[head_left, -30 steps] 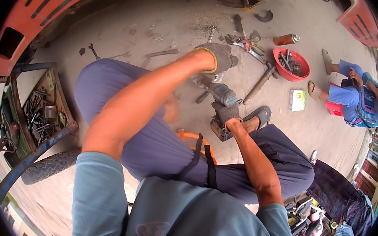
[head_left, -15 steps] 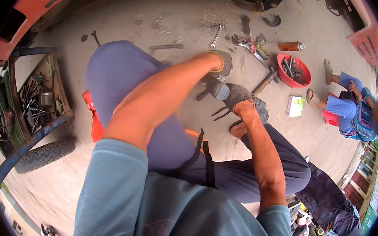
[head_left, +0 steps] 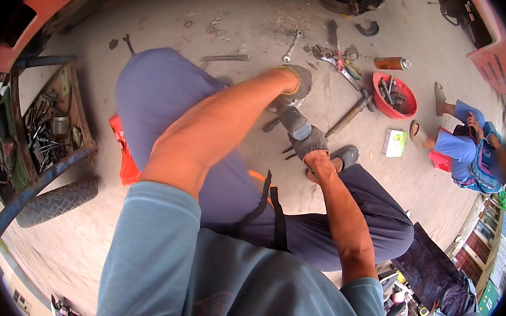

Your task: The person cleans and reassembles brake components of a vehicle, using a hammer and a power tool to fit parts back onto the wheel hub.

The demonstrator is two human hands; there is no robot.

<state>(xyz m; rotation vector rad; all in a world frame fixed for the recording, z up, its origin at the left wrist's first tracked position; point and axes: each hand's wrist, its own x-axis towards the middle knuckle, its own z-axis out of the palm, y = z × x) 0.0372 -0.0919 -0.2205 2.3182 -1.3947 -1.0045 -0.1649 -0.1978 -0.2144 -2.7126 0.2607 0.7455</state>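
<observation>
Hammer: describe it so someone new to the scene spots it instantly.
Start at the red bowl, up and right of the right hand. Just left of it lies the hammer, head toward the bowl, handle slanting down-left. Its long, thick brownish handle sets it apart from the yellow-gripped pliers above.

The gloved right hand (head_left: pixel 311 142) is gripping a power tool (head_left: pixel 295 124), while the gloved left hand (head_left: pixel 300 84) is hovering at the tool's front end; the forearm is partly blocking that spot, so whether the left fingers are closing on something is hard to tell. Beyond them, a combination wrench (head_left: pixel 292 46) is lying on the concrete floor (head_left: pixel 240 27). A hammer (head_left: pixel 342 123) is resting beside a red bowl (head_left: pixel 399 114), which is holding metal parts (head_left: pixel 388 93). A spray can (head_left: pixel 392 63) is lying nearby, and a seated person (head_left: pixel 465 144) is facing the tools from the right.
</observation>
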